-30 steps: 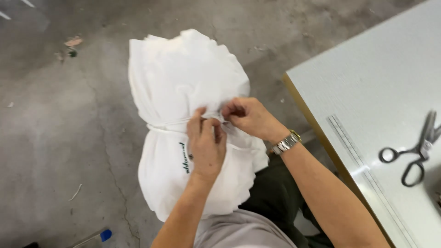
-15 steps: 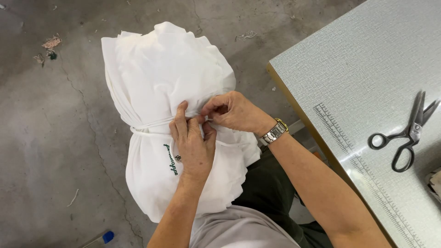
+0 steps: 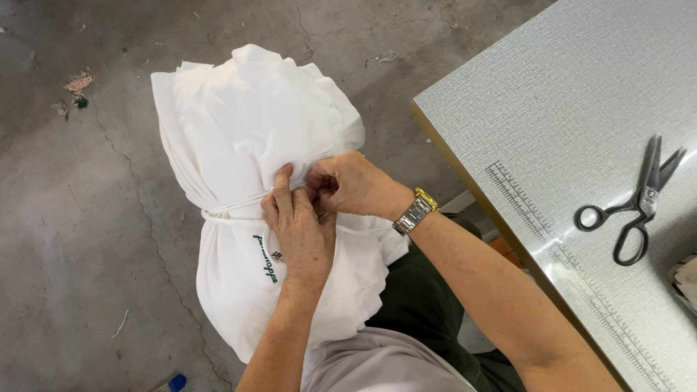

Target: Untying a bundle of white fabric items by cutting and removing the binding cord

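A thick bundle of folded white fabric (image 3: 247,123) rests on my lap, cinched around its middle by a thin white strip (image 3: 229,207). Small green embroidered lettering shows on the lower half. My left hand (image 3: 298,229) presses on the bundle at the strip, fingers pinched on the tie. My right hand (image 3: 352,185), with a metal watch on the wrist, meets it from the right and pinches the same strip. The knot itself is hidden under the fingers.
A grey textured table (image 3: 552,116) with a ruler scale along its edge stands at the right. Black-handled scissors (image 3: 639,203) lie on it. The concrete floor (image 3: 80,218) holds thread scraps and a small blue object at the bottom left.
The view has shifted slightly, so the bundle and table sit a little to the right and lower. Both hands stay on the tie, with only small finger movement.
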